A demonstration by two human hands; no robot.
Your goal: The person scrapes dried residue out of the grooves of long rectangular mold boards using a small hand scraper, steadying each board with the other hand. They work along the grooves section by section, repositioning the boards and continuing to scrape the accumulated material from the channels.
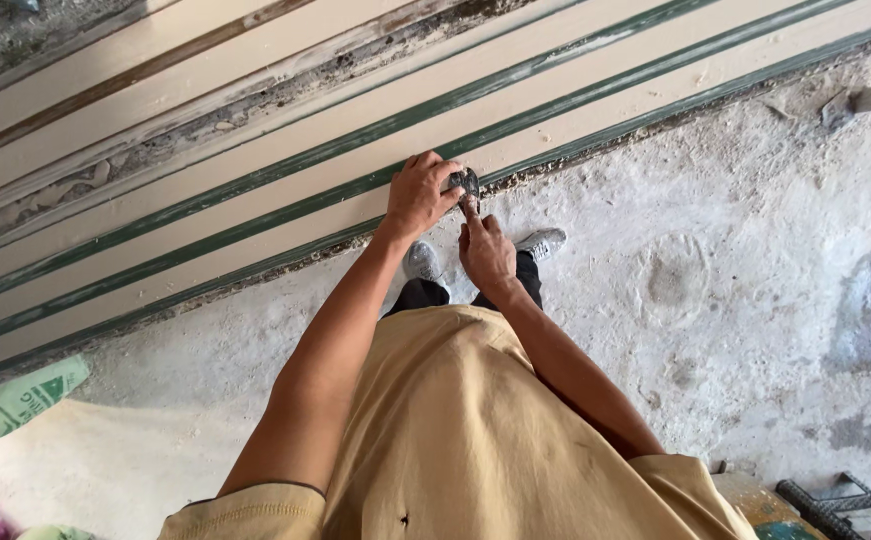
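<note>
Both hands on a small dark tool at the wall's painted base.

The left hand (417,193) closes around the dark tool (465,184), pressing it to the cream-and-green moulding (255,215); the right hand (485,250) (just below) touches its underside with one extended finger, grasping nothing itself.

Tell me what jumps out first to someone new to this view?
At centre, the left hand and right hand meet on a small dark tool pressed against a cream panel with green stripes. Below them are grey shoes on a dusty concrete floor.
</note>
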